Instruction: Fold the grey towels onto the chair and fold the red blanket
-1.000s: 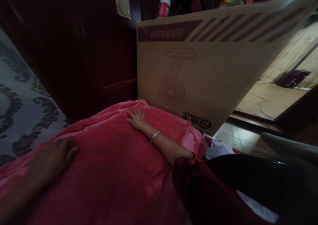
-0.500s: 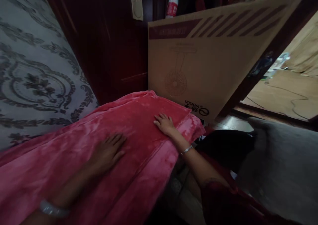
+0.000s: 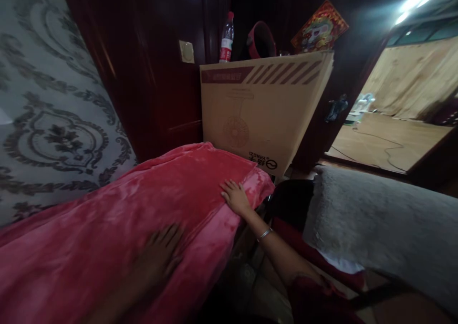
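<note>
Both hands lie flat, fingers released, on the red blanket (image 3: 118, 209): left hand (image 3: 159, 257) near, right hand (image 3: 236, 197) at its right edge; smoothing calls for even outward strokes.

The plush blanket (image 3: 118, 219) is deep pinkish red, plain and glossy. The wallpaper (image 3: 46, 123) is pale grey with dark scrolling medallions. The cardboard box (image 3: 265, 104) is tan, with a maroon band, slanted maroon stripes and a line-drawn fan. The water bottle (image 3: 226, 38) has a red label. The grey cushion (image 3: 375, 219) looks fuzzy and plain.
</note>
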Action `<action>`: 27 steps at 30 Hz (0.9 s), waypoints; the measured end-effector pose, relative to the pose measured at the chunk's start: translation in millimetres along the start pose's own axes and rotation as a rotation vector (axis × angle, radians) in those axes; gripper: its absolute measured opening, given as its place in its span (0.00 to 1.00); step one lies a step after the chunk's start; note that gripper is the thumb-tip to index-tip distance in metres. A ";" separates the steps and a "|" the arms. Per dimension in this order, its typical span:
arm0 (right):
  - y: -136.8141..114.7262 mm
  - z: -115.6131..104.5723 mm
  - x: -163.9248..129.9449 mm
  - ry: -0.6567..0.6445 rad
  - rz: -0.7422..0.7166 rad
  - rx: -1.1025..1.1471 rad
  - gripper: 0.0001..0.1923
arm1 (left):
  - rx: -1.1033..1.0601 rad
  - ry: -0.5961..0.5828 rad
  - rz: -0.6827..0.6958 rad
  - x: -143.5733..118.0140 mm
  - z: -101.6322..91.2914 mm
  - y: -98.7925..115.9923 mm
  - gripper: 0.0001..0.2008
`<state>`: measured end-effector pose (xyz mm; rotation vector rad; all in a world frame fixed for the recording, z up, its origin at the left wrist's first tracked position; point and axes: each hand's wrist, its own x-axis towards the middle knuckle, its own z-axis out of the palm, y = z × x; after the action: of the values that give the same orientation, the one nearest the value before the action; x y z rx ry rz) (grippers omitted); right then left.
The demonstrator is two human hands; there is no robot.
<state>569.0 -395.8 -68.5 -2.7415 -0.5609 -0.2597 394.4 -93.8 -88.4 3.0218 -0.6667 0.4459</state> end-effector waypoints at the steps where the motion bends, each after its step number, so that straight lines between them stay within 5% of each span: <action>1: 1.0 1.3 -1.2 0.005 -0.004 -0.007 0.23 | 0.000 -0.016 -0.025 -3.9 -3.0 5.0 0.28; 11: 9.1 13.5 -4.6 0.045 -0.042 -0.012 0.24 | 0.118 -0.201 -0.277 -75.8 -48.3 39.4 0.31; 21: 17.8 26.1 -4.9 0.129 -0.021 0.132 0.23 | 0.224 -0.002 -0.457 -154.0 -51.8 42.5 0.30; 27: 26.6 31.5 4.4 0.335 0.227 0.340 0.30 | 0.236 0.095 -0.594 -165.7 -47.1 45.9 0.26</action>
<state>587.4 -406.2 -104.2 -2.3370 -0.1800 -0.5042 218.7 -64.1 -91.6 3.1649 0.3147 0.6594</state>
